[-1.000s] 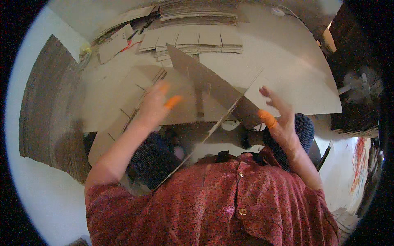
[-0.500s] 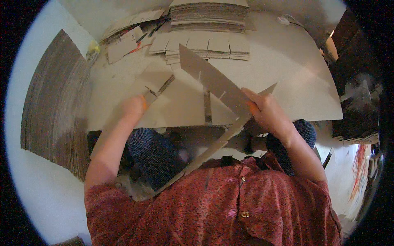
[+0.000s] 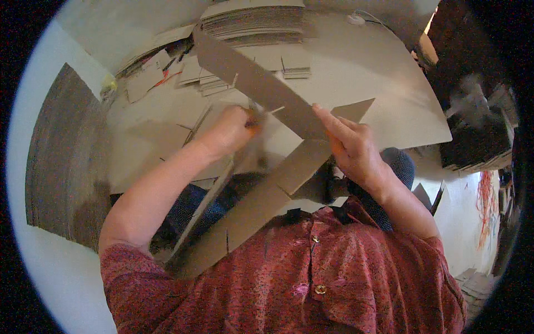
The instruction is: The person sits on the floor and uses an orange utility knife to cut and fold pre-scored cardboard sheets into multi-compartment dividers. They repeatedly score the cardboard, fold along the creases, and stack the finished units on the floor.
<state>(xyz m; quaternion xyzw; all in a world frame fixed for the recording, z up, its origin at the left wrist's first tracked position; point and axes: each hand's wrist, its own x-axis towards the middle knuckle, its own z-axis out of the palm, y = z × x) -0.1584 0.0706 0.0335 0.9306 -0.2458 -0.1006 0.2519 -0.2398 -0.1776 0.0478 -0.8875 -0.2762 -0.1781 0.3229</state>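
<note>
Before us spreads a pale tabletop [image 3: 378, 72], its front edge running above our lap. Over that edge we have two brown cardboard strips meeting at an angle: the slotted first strip [image 3: 245, 69] slants up toward the back of the table, and the second strip [image 3: 295, 172], also slit along its edge, runs down to our shirt [image 3: 278, 278]. Our right hand [image 3: 356, 142] is clamped on them where they meet, forefinger stretched along the edge; the hand hides how they join. Our left hand [image 3: 231, 132], blurred, is curled tight on the upper end of a third strip [image 3: 206, 206], seen nearly edge-on above our left knee. Orange covers [image 3: 253, 131] show on our fingers.

Farther out, we see low cardboard piles [image 3: 297, 65] behind the first strip, with a tall stack [image 3: 253, 25] beyond them and red strands [image 3: 162, 80] to their left. Many brown sheets [image 3: 67, 161] stand packed together at our far left, and more red strands hang at our far right.
</note>
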